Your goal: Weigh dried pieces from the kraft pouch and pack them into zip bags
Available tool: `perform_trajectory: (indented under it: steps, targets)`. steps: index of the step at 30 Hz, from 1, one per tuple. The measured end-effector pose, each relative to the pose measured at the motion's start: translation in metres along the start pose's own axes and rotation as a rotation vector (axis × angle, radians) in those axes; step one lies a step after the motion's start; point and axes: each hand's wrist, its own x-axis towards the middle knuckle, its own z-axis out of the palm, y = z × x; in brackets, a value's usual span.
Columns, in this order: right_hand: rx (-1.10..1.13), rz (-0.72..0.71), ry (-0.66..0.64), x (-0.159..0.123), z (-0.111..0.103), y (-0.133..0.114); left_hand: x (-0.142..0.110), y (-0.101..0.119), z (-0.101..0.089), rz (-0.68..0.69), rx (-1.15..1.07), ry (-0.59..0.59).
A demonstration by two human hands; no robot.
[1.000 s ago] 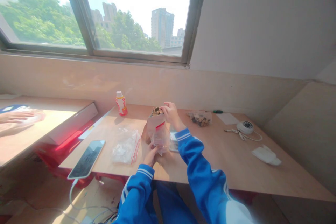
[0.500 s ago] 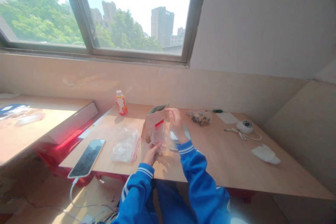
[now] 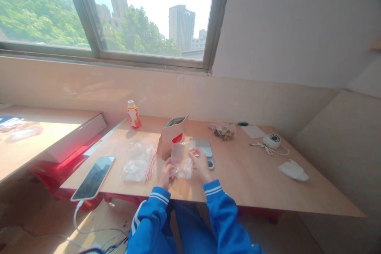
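Two bare hands on the job: L hand (image 3: pixel 165 174) pinching lower left edge of a clear plastic zip bag (image 3: pixel 181 161), R hand (image 3: pixel 200 166) pinching its right edge. Bag's upright between them, just in front of a brown kraft-paper pouch (image 3: pixel 172 138), w/ flat grey digital scale (image 3: pixel 203 147) just beside.

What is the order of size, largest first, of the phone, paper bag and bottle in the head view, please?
Largest: phone and paper bag, which look alike; the phone sits nearer the camera, so I leave them unranked. Smallest: bottle.
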Motion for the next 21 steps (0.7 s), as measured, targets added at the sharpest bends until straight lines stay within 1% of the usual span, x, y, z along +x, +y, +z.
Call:
perform_trajectory:
  steps: [2, 4, 6, 8, 11, 13, 14, 16, 17, 18, 21]
  targets:
    - [0.009, -0.010, 0.002, -0.003, -0.003, -0.001, -0.009, 0.007, 0.000, -0.039, 0.051, -0.043]
    - [0.018, -0.028, -0.030, -0.008, -0.003, 0.000, -0.017, 0.015, 0.002, -0.059, 0.097, -0.058]
    - [0.020, -0.052, -0.057, -0.014, -0.002, 0.002, -0.022, 0.024, 0.004, -0.034, 0.171, -0.068]
    - [0.012, -0.060, -0.077, -0.019, 0.000, 0.006, -0.026, 0.031, 0.004, 0.021, 0.246, -0.054]
    - [-0.035, -0.041, -0.156, -0.012, -0.007, 0.014, -0.036, 0.042, -0.004, 0.063, 0.296, 0.002]
    - [-0.117, -0.081, -0.134, 0.007, -0.023, 0.020, -0.047, 0.052, -0.018, 0.046, 0.313, 0.060]
    - [-0.185, -0.129, -0.061, 0.022, -0.034, 0.023, -0.054, 0.058, -0.027, 0.033, 0.324, 0.102]
    - [-0.379, -0.266, 0.130, 0.056, -0.059, 0.029, -0.066, 0.071, -0.050, 0.023, 0.339, 0.168]
    - [-0.501, -0.281, 0.235, 0.074, -0.072, 0.031, -0.071, 0.078, -0.062, 0.026, 0.347, 0.201]
    - [-0.545, -0.268, 0.287, 0.091, -0.084, 0.033, -0.075, 0.084, -0.073, 0.036, 0.354, 0.248]
    - [-0.628, -0.222, 0.360, 0.130, -0.111, 0.039, -0.076, 0.098, -0.102, 0.103, 0.397, 0.380]
